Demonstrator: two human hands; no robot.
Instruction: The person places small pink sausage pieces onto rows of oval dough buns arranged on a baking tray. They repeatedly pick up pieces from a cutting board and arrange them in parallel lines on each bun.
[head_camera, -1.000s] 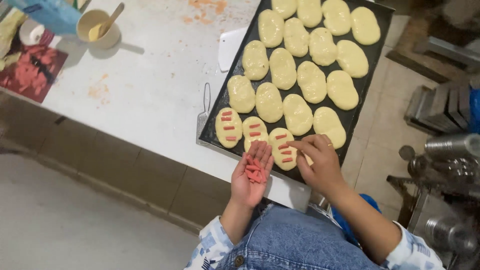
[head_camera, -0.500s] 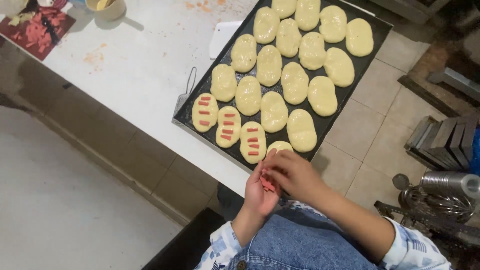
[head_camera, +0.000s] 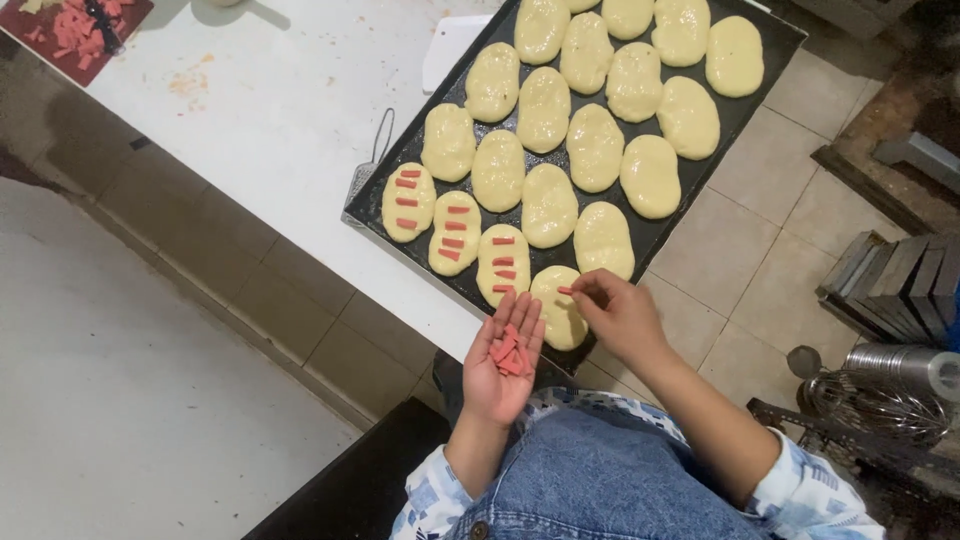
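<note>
A black baking tray (head_camera: 415, 253) on a white counter carries several pale oval dough pieces. Three of them at the near left, such as one (head_camera: 408, 202), bear red strips in rows. My left hand (head_camera: 507, 355) lies palm up at the tray's near corner, cupping a small heap of red strips (head_camera: 508, 350). My right hand (head_camera: 618, 313) pinches a single red strip (head_camera: 566, 291) at its fingertips, right over the plain dough piece nearest me (head_camera: 558, 310).
The white counter (head_camera: 270, 110) reaches left; a dark red board with cut red pieces (head_camera: 78, 25) sits at its far left corner. A metal utensil (head_camera: 366, 170) lies beside the tray. Tiled floor, a whisk (head_camera: 860, 395) and metal parts are on the right.
My right hand has left my left palm and carried one red strip out over the nearest plain dough piece. My left hand has opened flat with the strips showing. The view shifted.
</note>
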